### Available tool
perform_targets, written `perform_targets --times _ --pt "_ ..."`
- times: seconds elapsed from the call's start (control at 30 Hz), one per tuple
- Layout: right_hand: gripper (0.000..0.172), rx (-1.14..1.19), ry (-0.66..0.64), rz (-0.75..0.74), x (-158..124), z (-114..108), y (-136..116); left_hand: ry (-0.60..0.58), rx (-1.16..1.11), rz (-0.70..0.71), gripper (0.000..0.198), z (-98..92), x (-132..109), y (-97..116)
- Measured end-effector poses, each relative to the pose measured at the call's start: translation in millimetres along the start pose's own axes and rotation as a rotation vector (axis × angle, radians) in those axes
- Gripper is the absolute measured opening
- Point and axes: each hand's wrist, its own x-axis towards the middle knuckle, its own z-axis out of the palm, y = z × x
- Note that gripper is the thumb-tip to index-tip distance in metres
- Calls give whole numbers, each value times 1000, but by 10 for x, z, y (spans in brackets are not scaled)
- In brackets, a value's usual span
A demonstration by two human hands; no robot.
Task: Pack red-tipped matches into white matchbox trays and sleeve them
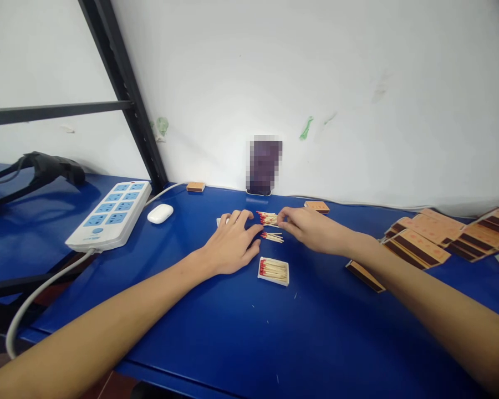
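Observation:
A pile of red-tipped matches (268, 218) lies on the blue table, with a smaller group of matches (273, 238) just nearer to me. My left hand (233, 241) rests left of them, fingers apart, its index fingertip by the red heads. From the other side, my right hand (310, 228) has thumb and forefinger pinched at the bare ends of the piled matches. Closer to me sits a white matchbox tray (288, 275) filled with matches, heads to the left. A white edge (218, 222) peeks out behind my left hand, mostly hidden.
Many flat matchbox sleeves (419, 249) spread over the right side. Single matchboxes stand near the wall, one at left (195, 187), another at right (317, 206). A phone-like panel (264, 166) leans there, blurred. Leftward are a white earbud case (160, 213) and a power strip (112, 216).

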Motion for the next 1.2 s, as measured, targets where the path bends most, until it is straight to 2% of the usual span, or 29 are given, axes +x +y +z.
perform_targets --times 0.13,0.23,0.37,0.83,1.2 --pt "21 -68 95 -42 72 48 49 -4 -7 17 41 -12 0 7" --pt "21 -114 119 -105 151 120 89 -19 -4 43 39 -24 0 10" --pt "20 -176 102 -96 213 147 94 -33 -8 50 37 -24 4 6" --pt "18 -117 36 -47 271 108 22 -45 -35 37 38 -43 -1 10" --pt "14 -94 60 -9 267 150 58 -40 -48 33 37 -35 4 10"
